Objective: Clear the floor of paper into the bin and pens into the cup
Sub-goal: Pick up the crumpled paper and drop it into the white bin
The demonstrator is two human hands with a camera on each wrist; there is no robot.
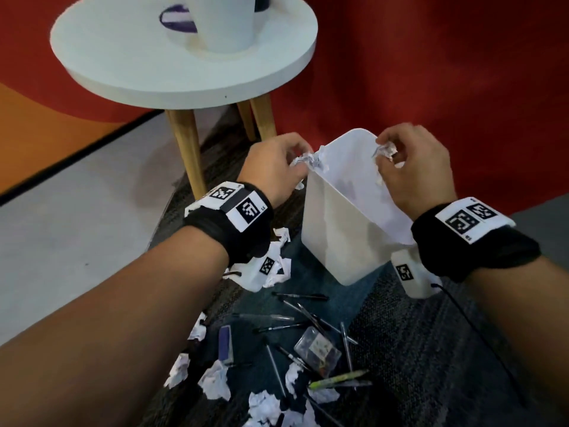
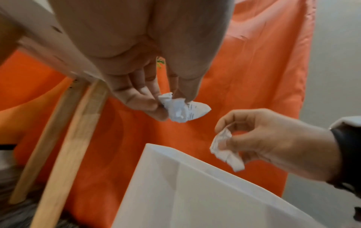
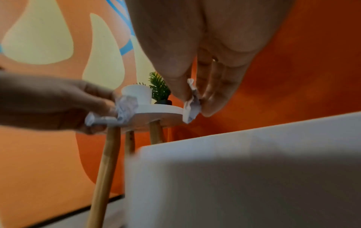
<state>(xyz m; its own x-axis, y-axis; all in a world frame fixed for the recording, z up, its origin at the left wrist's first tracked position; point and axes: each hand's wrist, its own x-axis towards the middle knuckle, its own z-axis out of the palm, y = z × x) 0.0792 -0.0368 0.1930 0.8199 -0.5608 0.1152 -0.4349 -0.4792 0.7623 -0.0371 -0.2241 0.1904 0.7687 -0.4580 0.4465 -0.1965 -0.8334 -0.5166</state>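
Left hand point(image 1: 277, 161): pinches a crumpled white paper wad point(image 1: 304, 160), over the near-left rim of the white plastic bin point(image 1: 332, 241).
Right hand point(image 1: 412, 171): pinches a second crumpled white paper scrap point(image 1: 386, 149), at the far-right rim.
Key relation: bin mouth lies between and below both hands; the right scrap appears further over the opening.
Next: release, judged.
Floor: more wads and black pens point(image 1: 300, 295) near.

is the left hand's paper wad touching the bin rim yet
Apart. The left wrist view shows orange backdrop between the paper wad, pinched in the left hand, and the bin rim below.
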